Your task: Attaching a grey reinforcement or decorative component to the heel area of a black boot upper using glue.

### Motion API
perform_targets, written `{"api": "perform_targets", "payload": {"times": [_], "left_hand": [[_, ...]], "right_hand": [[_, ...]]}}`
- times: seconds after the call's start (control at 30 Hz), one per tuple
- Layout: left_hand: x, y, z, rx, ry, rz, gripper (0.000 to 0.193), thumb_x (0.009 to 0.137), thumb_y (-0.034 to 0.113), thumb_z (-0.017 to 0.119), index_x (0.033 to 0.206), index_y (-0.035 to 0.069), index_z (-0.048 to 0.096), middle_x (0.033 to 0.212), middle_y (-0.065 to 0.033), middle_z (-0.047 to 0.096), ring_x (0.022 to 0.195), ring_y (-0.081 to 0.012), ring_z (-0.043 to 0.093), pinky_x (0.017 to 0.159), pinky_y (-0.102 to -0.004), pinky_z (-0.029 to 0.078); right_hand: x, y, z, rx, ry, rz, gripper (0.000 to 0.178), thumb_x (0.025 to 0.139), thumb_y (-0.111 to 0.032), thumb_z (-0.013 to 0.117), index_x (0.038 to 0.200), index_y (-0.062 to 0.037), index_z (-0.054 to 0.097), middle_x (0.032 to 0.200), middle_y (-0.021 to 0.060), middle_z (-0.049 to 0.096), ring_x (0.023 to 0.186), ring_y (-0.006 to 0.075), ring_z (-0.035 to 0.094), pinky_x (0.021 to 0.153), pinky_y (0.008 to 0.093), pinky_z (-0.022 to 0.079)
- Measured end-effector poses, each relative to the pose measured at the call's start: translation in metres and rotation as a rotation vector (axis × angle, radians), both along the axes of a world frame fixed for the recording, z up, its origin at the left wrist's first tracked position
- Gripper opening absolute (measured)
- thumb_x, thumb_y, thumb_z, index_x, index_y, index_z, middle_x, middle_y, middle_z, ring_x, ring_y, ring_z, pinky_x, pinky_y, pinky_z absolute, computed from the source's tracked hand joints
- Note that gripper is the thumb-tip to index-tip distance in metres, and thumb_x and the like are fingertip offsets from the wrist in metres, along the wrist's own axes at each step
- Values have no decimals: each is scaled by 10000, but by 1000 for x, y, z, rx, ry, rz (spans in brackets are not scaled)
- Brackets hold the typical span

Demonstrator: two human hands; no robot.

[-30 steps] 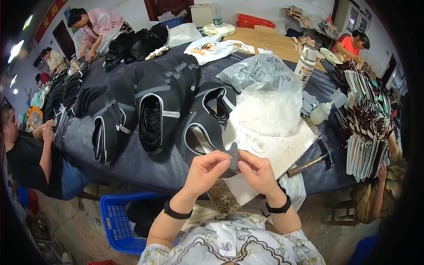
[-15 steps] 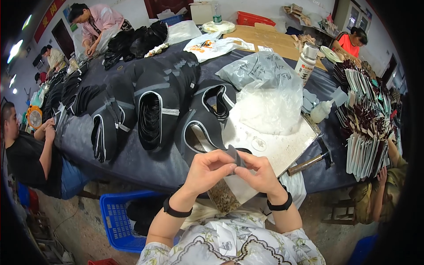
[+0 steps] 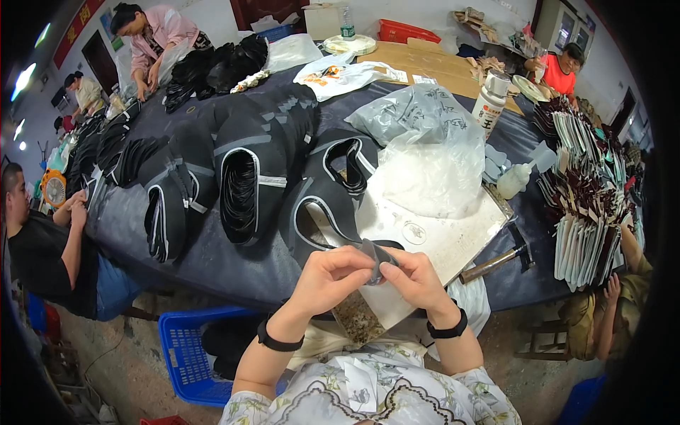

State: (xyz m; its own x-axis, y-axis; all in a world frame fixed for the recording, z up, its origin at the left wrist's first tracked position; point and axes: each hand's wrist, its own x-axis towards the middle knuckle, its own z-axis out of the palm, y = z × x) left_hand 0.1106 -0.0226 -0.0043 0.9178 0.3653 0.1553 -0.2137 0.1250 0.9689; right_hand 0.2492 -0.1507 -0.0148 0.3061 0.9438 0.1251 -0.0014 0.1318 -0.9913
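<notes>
Both hands come together over the near edge of a white board [image 3: 425, 244]. My left hand [image 3: 333, 278] pinches a thin, curved grey piece of sheet material [image 3: 370, 261] between thumb and fingers. My right hand [image 3: 413, 280] grips its other side, thumb laid across it. Just beyond my hands, black shoe-upper-like pieces [image 3: 301, 219] with white-edged openings lie on the table and partly on the board. A clear plastic bag [image 3: 432, 173] with white contents rests on the board's far part. What lies under my fingers is hidden.
To the right lie a hammer [image 3: 496, 262], a squeeze bottle [image 3: 515, 180] and a white bottle [image 3: 491, 106]. Stacked bundles [image 3: 581, 248] stand at the far right. More black stacks [image 3: 241, 191] fill the left. A blue basket [image 3: 185, 354] sits below; other people work around the table.
My fingers have shifted slightly on the grey piece, which has turned and sits a little lower. At the far right, a person has raised their head and a hand.
</notes>
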Motion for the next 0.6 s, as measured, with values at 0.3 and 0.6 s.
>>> {"api": "perform_targets", "payload": {"times": [0.3, 0.6], "left_hand": [[7, 0, -7, -276, -67, 197, 51, 824, -29, 546, 857, 4, 525, 895, -43, 582, 812, -110, 581, 761, -304, 524], [15, -10, -14, -35, -161, 261, 59, 829, -34, 550, 881, -17, 528, 1025, -78, 574, 865, -87, 549, 765, -231, 448]], "right_hand": [[7, -1, 6, -69, -119, -80, 269, 885, -95, 514, 1116, 39, 543, 882, 97, 654, 717, 86, 592, 631, 217, 495], [-5, 3, 20, 75, 158, -193, 273, 881, -94, 524, 1113, 51, 536, 1030, 131, 609, 918, 153, 597, 717, 262, 521]]}}
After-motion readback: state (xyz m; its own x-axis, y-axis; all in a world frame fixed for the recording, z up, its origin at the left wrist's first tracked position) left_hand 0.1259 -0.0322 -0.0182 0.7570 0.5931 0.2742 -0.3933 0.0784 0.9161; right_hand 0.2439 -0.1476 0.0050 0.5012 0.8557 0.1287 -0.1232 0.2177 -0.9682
